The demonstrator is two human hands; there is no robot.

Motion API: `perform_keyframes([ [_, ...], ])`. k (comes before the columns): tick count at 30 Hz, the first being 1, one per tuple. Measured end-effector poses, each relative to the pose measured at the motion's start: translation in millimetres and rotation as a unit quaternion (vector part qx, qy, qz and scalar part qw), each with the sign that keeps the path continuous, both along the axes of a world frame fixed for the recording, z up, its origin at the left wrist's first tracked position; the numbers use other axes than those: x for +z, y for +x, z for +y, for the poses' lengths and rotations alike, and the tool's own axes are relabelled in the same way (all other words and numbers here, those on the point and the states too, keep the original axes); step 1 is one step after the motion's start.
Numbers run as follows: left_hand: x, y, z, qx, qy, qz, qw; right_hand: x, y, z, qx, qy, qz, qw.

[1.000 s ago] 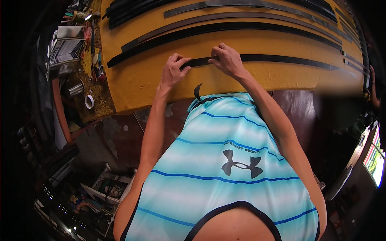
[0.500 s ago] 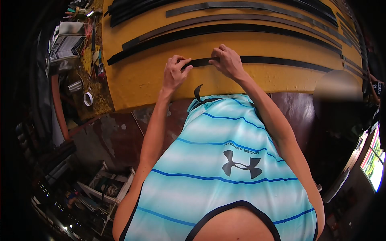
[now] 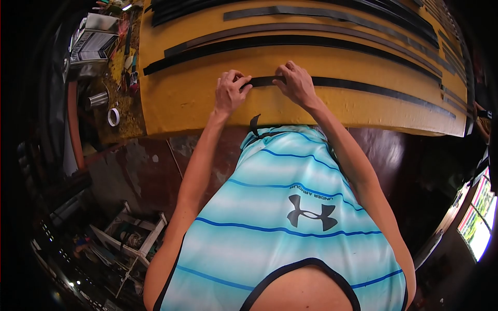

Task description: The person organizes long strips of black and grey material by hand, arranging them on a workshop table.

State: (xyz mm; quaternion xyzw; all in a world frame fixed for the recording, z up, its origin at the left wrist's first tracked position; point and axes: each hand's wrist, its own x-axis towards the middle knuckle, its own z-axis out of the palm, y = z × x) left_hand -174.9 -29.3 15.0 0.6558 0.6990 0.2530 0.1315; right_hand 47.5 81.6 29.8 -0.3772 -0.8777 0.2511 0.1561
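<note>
A long narrow black strip (image 3: 363, 85) lies along the near part of the yellow-covered table (image 3: 187, 103). My left hand (image 3: 232, 91) pinches its left end between thumb and fingers. A short way to the right, my right hand (image 3: 295, 83) has its thumb and fingers closed on the same strip. Between the two hands a short stretch of the strip shows. Beyond them lies a longer black strip (image 3: 290, 41), with a brown strip (image 3: 290, 27) behind it.
At the far left stand a metal can (image 3: 93, 46), a small metal cup (image 3: 97, 99) and a white ring (image 3: 113, 117), beside scattered tools. More dark strips (image 3: 301, 11) lie farther back. A wooden frame (image 3: 129, 233) is on the floor at lower left.
The view has shifted slightly, so the table appears a little to the right, and a blurred round shape at the right is gone. Both hands still hold the strip in nearly the same pose.
</note>
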Motion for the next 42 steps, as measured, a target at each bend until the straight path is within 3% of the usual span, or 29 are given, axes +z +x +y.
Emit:
perform_keyframes([
  [8,-5.1,4.4,-14.8,0.012,0.076,0.049,0.996,-7.4,0.7,-7.3,0.009,0.023,0.025,0.999],
  [19,7.5,-26.7,5.6,-0.155,0.049,0.128,0.978,0.0,26.3,-2.6,0.065,0.016,0.006,0.998],
  [22,13.5,-41.5,5.0,-0.168,0.048,0.148,0.973,3.8,41.2,-2.1,0.059,0.018,-0.048,0.997],
  [24,14.4,-62.3,-5.0,-0.16,0.043,0.164,0.973,-0.9,49.2,-4.6,0.05,0.118,-0.031,0.991],
  [28,17.7,-99.6,-32.3,-0.115,0.028,0.203,0.972,-9.1,63.3,-16.8,0.069,0.121,-0.042,0.989],
  [29,21.1,-101.8,-40.1,-0.088,-0.031,0.202,0.975,-12.5,65.5,-20.0,0.068,0.122,-0.04,0.989],
  [32,22.1,-67.4,-46.3,-0.035,0.033,0.169,0.985,-24.8,71.7,-27.9,0.08,0.112,-0.091,0.986],
  [37,-14.9,53.0,-18.7,-0.025,0.022,0.058,0.998,-26.9,70.8,-28.3,0.069,0.1,-0.081,0.989],
  [42,-31.3,60.9,-24.5,0.035,0.013,0.047,0.998,-26.1,74.2,-27.9,0.074,0.083,-0.082,0.99],
])
